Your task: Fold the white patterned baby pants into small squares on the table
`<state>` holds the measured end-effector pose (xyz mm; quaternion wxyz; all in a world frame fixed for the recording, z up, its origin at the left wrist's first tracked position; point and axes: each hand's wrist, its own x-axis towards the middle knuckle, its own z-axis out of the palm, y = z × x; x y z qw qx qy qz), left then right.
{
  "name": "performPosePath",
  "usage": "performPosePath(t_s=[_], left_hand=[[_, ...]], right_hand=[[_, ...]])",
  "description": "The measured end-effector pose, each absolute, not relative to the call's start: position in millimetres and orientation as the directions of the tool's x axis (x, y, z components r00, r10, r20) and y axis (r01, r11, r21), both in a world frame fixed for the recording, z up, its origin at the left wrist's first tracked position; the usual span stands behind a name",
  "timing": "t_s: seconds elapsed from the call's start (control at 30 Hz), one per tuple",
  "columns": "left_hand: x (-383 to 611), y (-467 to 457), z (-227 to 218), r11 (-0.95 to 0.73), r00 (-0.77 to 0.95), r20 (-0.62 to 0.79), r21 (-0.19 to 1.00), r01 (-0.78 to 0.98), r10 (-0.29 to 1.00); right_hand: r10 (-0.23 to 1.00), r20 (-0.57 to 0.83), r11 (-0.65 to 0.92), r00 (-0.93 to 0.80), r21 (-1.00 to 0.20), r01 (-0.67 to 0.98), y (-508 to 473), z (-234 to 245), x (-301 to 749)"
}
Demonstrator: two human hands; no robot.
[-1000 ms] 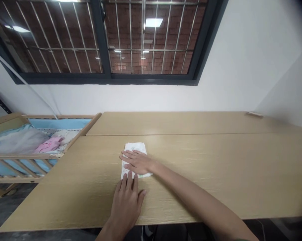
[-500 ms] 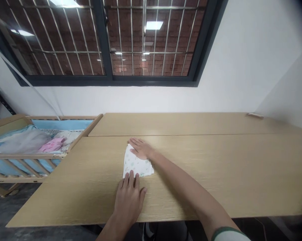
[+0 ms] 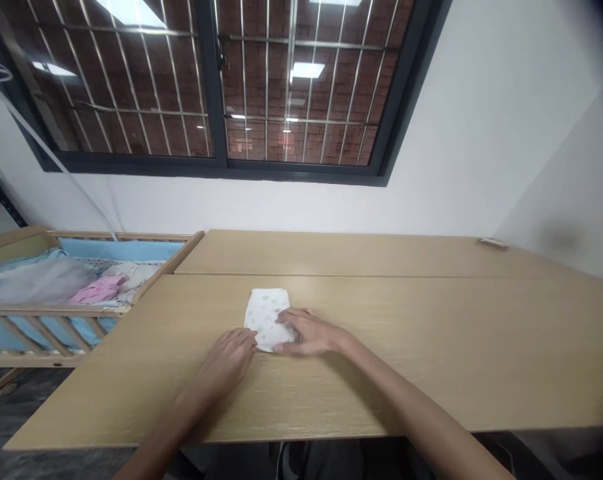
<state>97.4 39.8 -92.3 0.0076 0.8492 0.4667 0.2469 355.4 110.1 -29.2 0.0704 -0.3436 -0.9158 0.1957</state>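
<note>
A small white folded cloth [image 3: 266, 308] with a tiny printed pattern lies on the wooden tabletop [image 3: 406, 360]. My left hand [image 3: 227, 357] is at the cloth's lower left corner, its fingers drawn together and closed on the edge. From the right, my right hand [image 3: 312, 332] holds the lower right side, with thumb and fingers curved around the fabric. Its fingertips rest on the printed face. The cloth's upper part lies flat, and the fingers cover its lower corners.
A wooden crib [image 3: 56, 310] with blue lining stands against the table's left side, with a pink cloth [image 3: 99, 290] and other bedding inside. Behind the table are a white wall [image 3: 301, 207] and a barred window. A small flat object [image 3: 492, 243] lies at the far right.
My right hand has come down from the cloth's top edge to its lower right side. My left hand has moved up and left to the lower left corner. The cloth now looks narrower.
</note>
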Motion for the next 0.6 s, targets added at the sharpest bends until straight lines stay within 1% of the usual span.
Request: performPosePath(t_s=[0.03, 0.1, 0.2, 0.27, 0.37, 0.43, 0.47, 0.6], left_hand=[[97, 44, -91, -0.553, 0.427, 0.402, 0.280, 0.785, 0.810], [97, 53, -84, -0.495, 0.379, 0.339, 0.388, 0.778, 0.861], [93, 69, -64, -0.388, 0.308, 0.236, 0.561, 0.731, 0.922], [87, 78, -52, -0.361, 0.293, 0.216, 0.656, 0.663, 0.931], [79, 90, -46, -0.343, 0.304, 0.205, 0.778, 0.526, 0.930], [77, 100, -49, -0.310, 0.281, 0.193, 0.827, 0.469, 0.940], [77, 107, -51, -0.291, 0.247, 0.192, 0.833, 0.471, 0.950], [85, 141, -61, -0.242, 0.071, 0.245, 0.791, 0.562, 0.967]], right_hand=[[0.641, -0.048, 0.683, -0.766, -0.420, 0.598, 107, -28, 362], [0.631, -0.057, 0.684, -0.774, -0.430, 0.589, 103, -28, 368], [0.661, 0.039, 0.677, -0.749, -0.460, 0.574, 109, -31, 364], [0.714, 0.089, 0.636, -0.695, -0.497, 0.590, 118, -33, 357], [0.790, 0.125, 0.563, -0.600, -0.536, 0.629, 135, -35, 348], [0.826, 0.130, 0.522, -0.548, -0.543, 0.658, 147, -36, 345], [0.842, 0.130, 0.502, -0.524, -0.544, 0.672, 153, -37, 343], [0.902, 0.113, 0.398, -0.416, -0.590, 0.703, 173, -45, 336]])
